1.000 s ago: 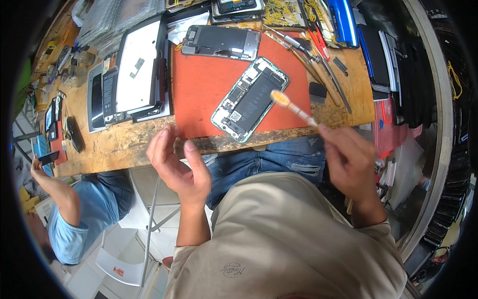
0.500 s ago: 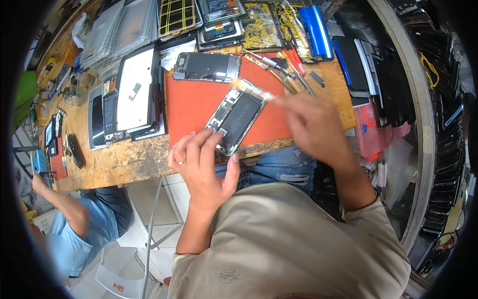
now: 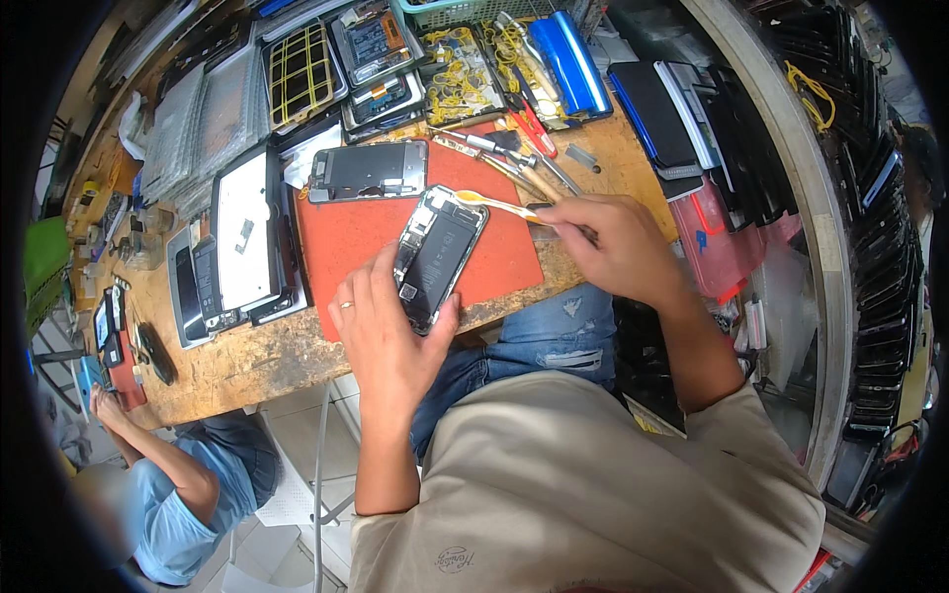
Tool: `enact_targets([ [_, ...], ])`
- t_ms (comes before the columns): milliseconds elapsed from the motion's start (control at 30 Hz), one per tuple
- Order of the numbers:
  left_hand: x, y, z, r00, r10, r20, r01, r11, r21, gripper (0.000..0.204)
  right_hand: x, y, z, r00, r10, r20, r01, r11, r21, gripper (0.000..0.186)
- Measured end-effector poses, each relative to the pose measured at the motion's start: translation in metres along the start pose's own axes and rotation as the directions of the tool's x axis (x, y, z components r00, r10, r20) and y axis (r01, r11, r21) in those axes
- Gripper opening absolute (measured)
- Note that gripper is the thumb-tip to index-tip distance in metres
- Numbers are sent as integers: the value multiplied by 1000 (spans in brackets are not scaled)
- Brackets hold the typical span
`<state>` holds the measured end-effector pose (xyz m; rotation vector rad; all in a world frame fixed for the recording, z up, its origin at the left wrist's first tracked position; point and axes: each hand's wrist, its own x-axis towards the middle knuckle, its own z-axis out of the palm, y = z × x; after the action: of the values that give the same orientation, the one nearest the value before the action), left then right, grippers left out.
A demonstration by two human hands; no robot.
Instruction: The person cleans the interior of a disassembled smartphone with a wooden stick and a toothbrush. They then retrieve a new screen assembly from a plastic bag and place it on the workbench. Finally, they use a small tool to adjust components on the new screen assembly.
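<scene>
An opened phone body (image 3: 443, 252) with its black battery and inner boards bare sits tilted over the red-orange mat (image 3: 336, 237). My left hand (image 3: 381, 311) grips its lower end, thumb on one side and fingers on the other. In my right hand (image 3: 613, 242) is a toothbrush (image 3: 509, 207) with a pale, orange-tinted handle; its head rests at the phone's upper edge, and the bristles cannot be made out. A detached phone screen (image 3: 368, 170) lies on the mat just beyond the phone body.
Screwdrivers and pen-like tools (image 3: 514, 163) lie at the mat's far right, beside red-handled tweezers (image 3: 534, 130). Stacked phone parts (image 3: 371, 49) and a blue roll (image 3: 571, 64) stand behind. Left are a white-topped device stack (image 3: 259, 203) and a co-worker's arm (image 3: 163, 450).
The toothbrush, blurred before, now shows plainly with its head at the phone's upper edge. The whole view has shifted, moving the bench leftward. My left hand still grips the phone body.
</scene>
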<state>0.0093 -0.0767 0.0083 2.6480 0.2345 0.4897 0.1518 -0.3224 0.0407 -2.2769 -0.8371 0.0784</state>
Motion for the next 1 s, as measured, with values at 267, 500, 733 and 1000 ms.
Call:
enact_targets([
  [267, 1, 3, 2, 1000, -2, -19, 2, 1000, 0, 86, -16, -16, -12, 999, -52, -5, 52, 998, -46, 19],
  [500, -2, 3, 1, 999, -35, -1, 35, 999, -8, 88, -40, -23, -16, 999, 29, 14, -28, 998, -55, 23],
  [733, -7, 1, 2, 999, -32, 0, 32, 999, -18, 89, -54, -27, 0, 996, 70, 56, -76, 990, 121, 23],
  [1000, -12, -2, -5, 1000, 20, 17, -20, 1000, -7, 89, -60, -31, 9, 997, 27, 71, -40, 980, 197, 24],
])
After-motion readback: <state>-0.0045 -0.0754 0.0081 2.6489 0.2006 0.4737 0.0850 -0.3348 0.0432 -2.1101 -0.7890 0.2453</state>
